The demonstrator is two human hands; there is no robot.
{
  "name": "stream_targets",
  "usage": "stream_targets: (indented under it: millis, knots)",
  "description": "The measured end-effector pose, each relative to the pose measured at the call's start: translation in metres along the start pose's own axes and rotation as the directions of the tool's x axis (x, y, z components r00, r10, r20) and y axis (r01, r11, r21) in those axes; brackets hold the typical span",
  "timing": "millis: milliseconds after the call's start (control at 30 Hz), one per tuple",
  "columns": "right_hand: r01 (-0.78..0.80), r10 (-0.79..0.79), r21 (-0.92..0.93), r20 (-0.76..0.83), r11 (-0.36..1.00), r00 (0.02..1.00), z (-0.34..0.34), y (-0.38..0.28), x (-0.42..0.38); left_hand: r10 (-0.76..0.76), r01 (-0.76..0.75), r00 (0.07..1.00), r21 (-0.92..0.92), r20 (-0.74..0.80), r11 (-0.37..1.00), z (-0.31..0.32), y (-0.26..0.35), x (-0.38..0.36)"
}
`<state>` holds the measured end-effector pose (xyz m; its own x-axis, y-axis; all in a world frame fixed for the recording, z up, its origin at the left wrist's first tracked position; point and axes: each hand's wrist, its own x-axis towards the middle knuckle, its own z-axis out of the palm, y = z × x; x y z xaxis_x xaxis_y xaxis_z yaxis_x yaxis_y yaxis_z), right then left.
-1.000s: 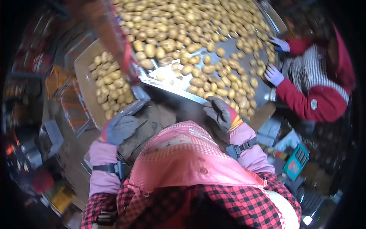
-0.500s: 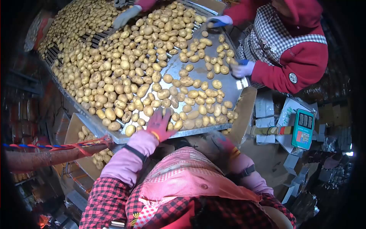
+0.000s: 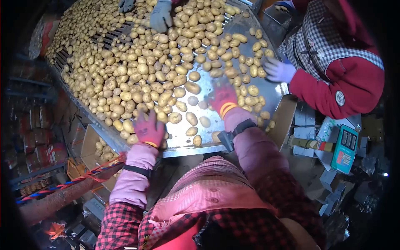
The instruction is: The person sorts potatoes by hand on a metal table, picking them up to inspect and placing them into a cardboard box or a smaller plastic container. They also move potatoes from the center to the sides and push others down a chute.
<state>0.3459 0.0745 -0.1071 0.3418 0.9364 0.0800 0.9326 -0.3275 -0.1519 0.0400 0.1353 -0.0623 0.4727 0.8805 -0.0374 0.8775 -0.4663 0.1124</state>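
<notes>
Many potatoes (image 3: 121, 79) cover the metal sorting table (image 3: 187, 151) in front of me. My left hand (image 3: 148, 128), in a red glove, rests on potatoes near the front edge with its fingers spread. Farther in and to the right, my right hand (image 3: 223, 96), also in a red glove, is over potatoes on the smooth metal part. Motion smears its fingers, so its grip does not show. A few loose potatoes (image 3: 191, 118) lie on the bare metal between my hands.
A co-worker's gloved hand (image 3: 279, 70) is at the table's right side; another person's grey glove (image 3: 161, 16) is at the far side. Cardboard boxes (image 3: 281, 118) stand below the right edge and at lower left. A teal scale (image 3: 344, 149) sits at right.
My right hand has come up from beside the table's front edge onto the potatoes. My left hand has shifted left. Potatoes in the front middle have moved away, baring metal.
</notes>
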Motion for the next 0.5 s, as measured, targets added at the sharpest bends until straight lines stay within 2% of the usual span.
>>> stream_targets:
  millis: [33, 133, 200, 267, 333, 400, 500]
  knots:
    - [-0.107, 0.104, 0.072, 0.038, 0.992, 0.994, -0.020, 0.000, -0.004, 0.063, -0.063, 0.998, 0.020, -0.015, 0.998, 0.012, 0.007, -0.004]
    - [0.112, -0.105, 0.176, -0.053, 0.978, 0.993, -0.018, 0.013, -0.064, 0.131, -0.134, 0.988, -0.030, -0.082, 0.991, -0.005, 0.051, -0.021]
    - [0.290, -0.306, 0.404, -0.026, 0.868, 0.952, -0.045, 0.030, -0.121, 0.171, -0.171, 0.985, -0.015, -0.003, 0.985, -0.015, 0.073, -0.026]
    - [0.207, -0.285, 0.440, 0.118, 0.874, 0.951, -0.047, 0.045, -0.178, 0.387, -0.389, 0.921, -0.103, -0.037, 0.916, 0.025, 0.077, -0.023]
    - [0.254, -0.340, 0.421, 0.144, 0.871, 0.929, -0.059, 0.049, -0.196, 0.388, -0.365, 0.918, -0.211, 0.083, 0.907, 0.010, 0.103, -0.013]
    - [0.293, -0.380, 0.414, 0.143, 0.861, 0.914, -0.058, 0.057, -0.199, 0.529, -0.472, 0.844, -0.339, 0.094, 0.814, 0.025, 0.112, 0.001]
    - [0.295, -0.384, 0.410, 0.153, 0.863, 0.910, -0.042, 0.070, -0.195, 0.652, -0.622, 0.740, -0.536, -0.165, 0.570, 0.043, 0.096, 0.047]
